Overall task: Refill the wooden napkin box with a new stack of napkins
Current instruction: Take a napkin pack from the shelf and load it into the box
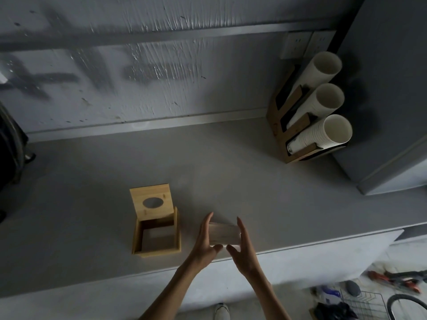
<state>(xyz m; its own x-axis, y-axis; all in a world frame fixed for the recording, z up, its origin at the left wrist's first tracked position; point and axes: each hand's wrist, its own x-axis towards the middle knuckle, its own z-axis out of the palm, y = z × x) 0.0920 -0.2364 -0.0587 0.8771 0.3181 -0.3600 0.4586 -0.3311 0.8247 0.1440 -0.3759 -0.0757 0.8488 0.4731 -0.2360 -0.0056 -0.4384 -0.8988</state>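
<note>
The wooden napkin box (pixel 156 249) stands on the grey counter, left of my hands. Its lid (pixel 152 202), with an oval hole, is raised upright at the back, and the inside looks bare. A pale stack of napkins (pixel 223 233) is held between my two hands just right of the box, near the counter's front edge. My left hand (pixel 204 241) presses flat on the stack's left side. My right hand (pixel 245 244) presses on its right side, thumbs under the near edge.
A wooden cup holder (pixel 288 125) with three slanted stacks of white paper cups (pixel 323 132) stands at the back right against a grey cabinet (pixel 388 112). Wall sockets (pixel 298 45) sit above it. A dark object (pixel 11 144) is at the left edge. Tools and a wire basket (pixel 369 303) lie on the floor.
</note>
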